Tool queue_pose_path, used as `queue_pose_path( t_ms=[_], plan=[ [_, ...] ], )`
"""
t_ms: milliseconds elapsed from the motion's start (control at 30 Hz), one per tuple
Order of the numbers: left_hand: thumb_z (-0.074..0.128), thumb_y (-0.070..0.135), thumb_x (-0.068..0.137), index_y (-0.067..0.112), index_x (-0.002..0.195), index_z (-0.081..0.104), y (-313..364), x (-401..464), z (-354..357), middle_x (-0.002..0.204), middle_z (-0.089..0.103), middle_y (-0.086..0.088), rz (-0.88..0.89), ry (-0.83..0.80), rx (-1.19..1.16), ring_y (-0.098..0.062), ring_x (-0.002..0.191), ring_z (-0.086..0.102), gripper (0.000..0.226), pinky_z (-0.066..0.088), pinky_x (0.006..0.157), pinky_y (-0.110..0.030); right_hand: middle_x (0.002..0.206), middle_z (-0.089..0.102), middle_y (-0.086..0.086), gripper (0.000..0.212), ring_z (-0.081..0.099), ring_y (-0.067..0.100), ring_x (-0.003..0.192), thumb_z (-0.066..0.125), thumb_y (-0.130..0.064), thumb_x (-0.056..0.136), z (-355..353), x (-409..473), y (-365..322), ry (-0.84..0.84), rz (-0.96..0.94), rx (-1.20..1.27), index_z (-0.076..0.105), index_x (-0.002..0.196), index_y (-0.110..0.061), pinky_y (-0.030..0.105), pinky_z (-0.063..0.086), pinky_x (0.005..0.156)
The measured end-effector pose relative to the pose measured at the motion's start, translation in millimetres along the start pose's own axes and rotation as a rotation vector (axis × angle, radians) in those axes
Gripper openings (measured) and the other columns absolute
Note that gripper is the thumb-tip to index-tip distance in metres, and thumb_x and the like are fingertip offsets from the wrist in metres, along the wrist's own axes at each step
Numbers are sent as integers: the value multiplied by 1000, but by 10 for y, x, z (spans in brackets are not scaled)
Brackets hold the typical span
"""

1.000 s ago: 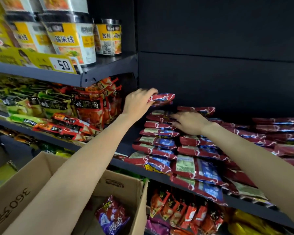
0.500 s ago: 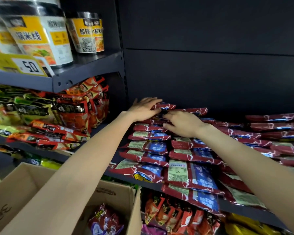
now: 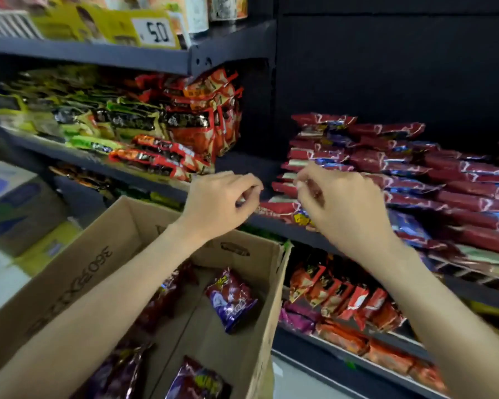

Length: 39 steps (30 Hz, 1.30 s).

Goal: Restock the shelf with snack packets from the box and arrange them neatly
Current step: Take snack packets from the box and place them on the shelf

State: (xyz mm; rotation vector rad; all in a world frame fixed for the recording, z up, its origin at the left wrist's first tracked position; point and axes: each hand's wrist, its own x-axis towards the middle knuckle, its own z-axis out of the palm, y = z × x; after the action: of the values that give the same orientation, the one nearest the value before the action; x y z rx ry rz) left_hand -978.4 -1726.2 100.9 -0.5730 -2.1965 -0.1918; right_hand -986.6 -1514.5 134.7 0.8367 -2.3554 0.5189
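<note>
Fingers on my left hand [image 3: 219,201] and right hand [image 3: 340,203] loosely curled, holding nothing, above the box [image 3: 104,254]. Red snack packets [image 3: 386,156] stacked high on the shelf [image 3: 288,228]; several packets [image 3: 231,300] left in the box, so I judge restocking partway done

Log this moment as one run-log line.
left hand: empty, loosely curled, above box | right hand: empty, before red packet stack | packets in box: remaining
</note>
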Motion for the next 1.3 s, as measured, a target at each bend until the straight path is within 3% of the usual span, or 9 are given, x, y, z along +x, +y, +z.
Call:
queue_pose_path(
  t_ms=[133,233,367,534,667,834,934,1134,1301],
  plan=[
    [50,33,85,25,86,71,-351,-922,-378,64,65,10,-194,-332,-21,-7,55,60,23,40,49,-15,77,66,-6,14,62,17,68,48,-30,92,467,-285,-590,-252,-42,183,61,92,-24,28,41,52],
    [55,35,89,32,100,68,-770,-1618,-462,91,70,13,-477,-753,-42,-8,81,66,18,47,66,-22,97,67,-7,18,62,18,88,46,-35,93,1033,-315,-863,-625,-106,212,61,102,-29,28,41,65],
    [54,26,90,31,110,64,-1163,-2501,-448,108,66,10,-626,-919,61,-14,97,62,22,49,76,-30,112,64,1,25,59,23,102,48,-36,93,1956,-378,-1065,-1062,-141,155,59,113,-26,31,44,73],
    [55,21,89,25,109,61,-1385,-3217,-246,111,62,4,-744,-926,91,-19,100,57,22,50,76,-34,116,62,7,27,58,29,104,45,-19,92,2831,-776,-1153,-880,52,-77,56,116,-17,36,46,79],
    [64,15,83,20,129,51,-1534,-3494,3,130,50,0,-700,-865,44,-22,119,44,48,43,91,-36,123,56,8,35,52,28,114,50,-20,91,3253,-1139,-1058,-871,210,-222,49,125,-14,37,42,91],
    [71,39,79,21,147,25,-1689,-3611,287,154,18,-4,-609,-953,46,-23,141,16,84,24,113,-43,128,49,15,49,46,33,118,57,-33,90,3653,-1351,-941,-904,450,-271,38,130,-12,41,39,94],
    [73,48,74,21,149,14,-1774,-3653,424,157,5,-5,-559,-961,61,-24,144,5,99,15,116,-44,130,49,18,58,44,36,121,62,-35,87,3834,-1400,-944,-850,643,-171,31,129,-11,43,36,97],
    [74,52,71,24,149,8,-1835,-3661,550,152,16,-5,-400,-1030,104,-22,141,13,105,10,116,-46,128,53,16,71,45,34,122,75,-29,77,3883,-1470,-1101,-736,792,-32,31,132,-20,45,39,96],
    [77,44,71,25,149,11,-1846,-3641,631,142,30,-6,-385,-1019,125,-23,131,31,105,22,111,-42,130,48,14,48,48,32,120,67,-31,86,3807,-1493,-1124,-860,786,6,45,126,-15,39,45,88]
  ],
)
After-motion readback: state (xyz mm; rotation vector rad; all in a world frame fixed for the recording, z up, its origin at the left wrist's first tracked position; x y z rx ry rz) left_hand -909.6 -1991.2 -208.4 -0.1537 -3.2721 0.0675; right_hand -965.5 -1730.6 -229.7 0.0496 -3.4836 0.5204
